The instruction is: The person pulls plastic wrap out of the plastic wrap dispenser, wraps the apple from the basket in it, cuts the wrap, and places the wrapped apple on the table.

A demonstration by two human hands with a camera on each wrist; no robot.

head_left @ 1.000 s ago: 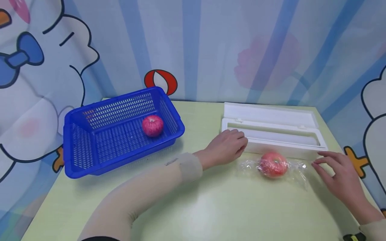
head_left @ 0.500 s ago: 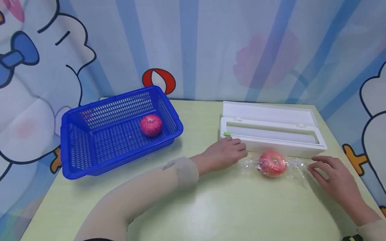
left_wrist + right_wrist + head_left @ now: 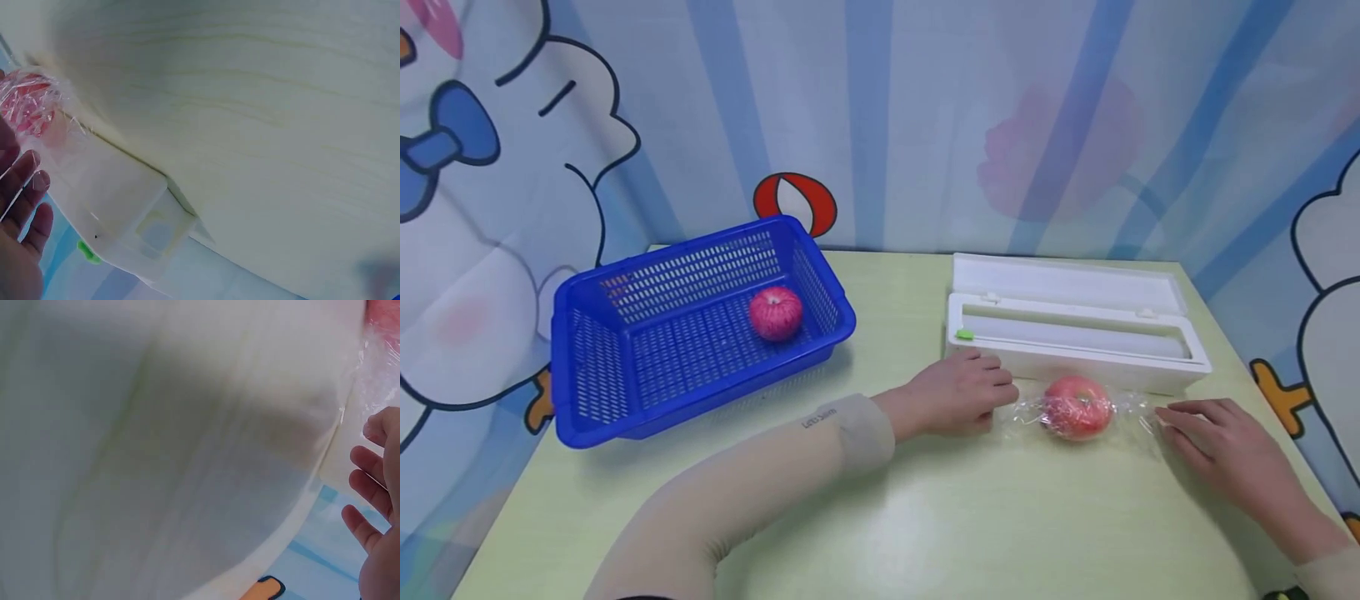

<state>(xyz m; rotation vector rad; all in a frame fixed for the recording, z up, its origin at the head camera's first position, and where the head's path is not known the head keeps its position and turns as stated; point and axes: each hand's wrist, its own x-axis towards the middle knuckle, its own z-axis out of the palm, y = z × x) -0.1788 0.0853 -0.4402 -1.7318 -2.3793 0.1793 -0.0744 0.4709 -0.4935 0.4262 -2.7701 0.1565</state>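
Note:
A red apple [image 3: 1078, 407] wrapped in clear plastic wrap [image 3: 1131, 410] lies on the table in front of the white wrap box, the film's loose ends spreading to both sides. At the film's left end is my left hand [image 3: 958, 393], its curled fingers holding the film; thumb and index finger are mostly hidden. My right hand [image 3: 1232, 446] pinches the right end between thumb and index finger. In the right wrist view the other fingers [image 3: 369, 481] of that hand are spread apart. The wrapped apple [image 3: 28, 103] also shows in the left wrist view.
Behind the apple stands the white wrap box [image 3: 1075, 362], lid up, with a roll [image 3: 1075, 332] inside and a green slider [image 3: 965, 334] at its left. A blue basket [image 3: 700, 400] holding another red apple [image 3: 776, 314] is at the left. A printed curtain [image 3: 910, 125] hangs behind.
My left hand has come down from the box's front edge to the film's left end, uncovering the green slider. My right hand has moved left and down onto the film's right end.

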